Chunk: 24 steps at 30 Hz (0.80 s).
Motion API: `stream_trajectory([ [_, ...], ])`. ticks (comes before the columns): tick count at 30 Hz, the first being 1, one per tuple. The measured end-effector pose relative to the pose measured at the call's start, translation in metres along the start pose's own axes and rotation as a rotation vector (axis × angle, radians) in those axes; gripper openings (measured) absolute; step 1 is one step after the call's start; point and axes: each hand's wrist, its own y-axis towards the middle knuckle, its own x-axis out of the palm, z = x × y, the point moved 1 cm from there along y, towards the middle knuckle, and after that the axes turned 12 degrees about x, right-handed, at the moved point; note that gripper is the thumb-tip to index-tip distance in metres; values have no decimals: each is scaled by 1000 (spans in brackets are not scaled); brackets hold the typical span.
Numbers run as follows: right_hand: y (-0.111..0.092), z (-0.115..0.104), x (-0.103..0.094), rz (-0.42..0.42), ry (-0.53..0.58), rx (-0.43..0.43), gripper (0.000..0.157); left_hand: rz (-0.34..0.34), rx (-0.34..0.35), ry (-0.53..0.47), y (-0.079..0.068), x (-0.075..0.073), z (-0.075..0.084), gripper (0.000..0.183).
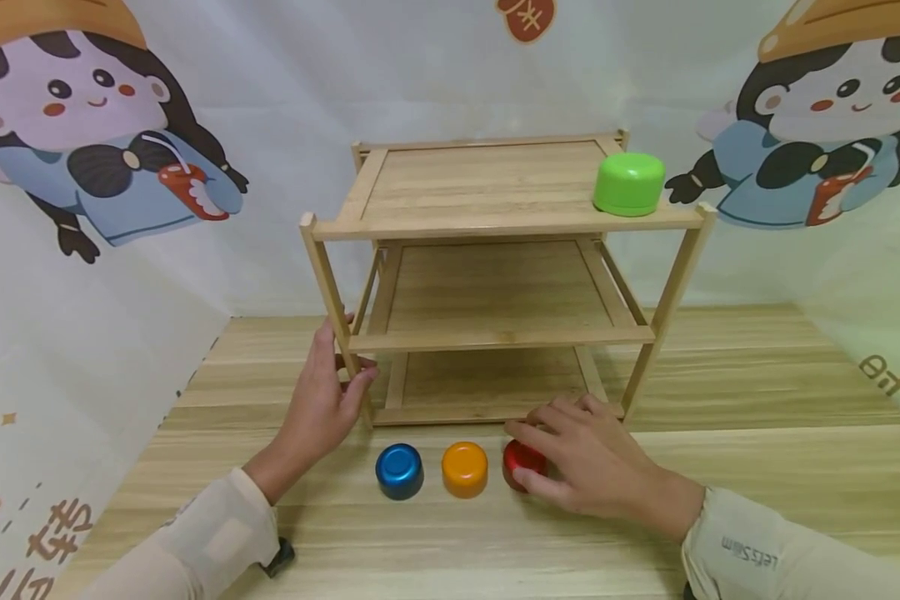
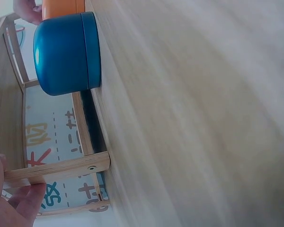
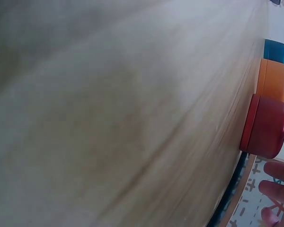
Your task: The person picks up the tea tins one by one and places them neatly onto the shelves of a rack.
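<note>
Pinching the front post [image 1: 322,271] of the wooden rack [image 1: 495,224] with the left hand [image 1: 318,408]. Cupping the right hand [image 1: 588,454], with grip spread, over the red jar [image 3: 267,125], beside the orange jar [image 1: 465,469] on the surface [image 1: 390,550].

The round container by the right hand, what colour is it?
Red; the container shows best in the right wrist view, largely uncovered.

Posts [image 1: 678,279] flank the open middle shelf [image 1: 502,287]; canisters [image 1: 465,469] front the bottom shelf [image 1: 491,383]; headroom there is hard to judge.
</note>
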Motion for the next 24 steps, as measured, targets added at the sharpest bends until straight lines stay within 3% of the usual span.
stream_trajectory([
  [24, -6, 0, 7, -64, -10, -3, 48, 4, 17, 6, 1, 1, -1, 78],
])
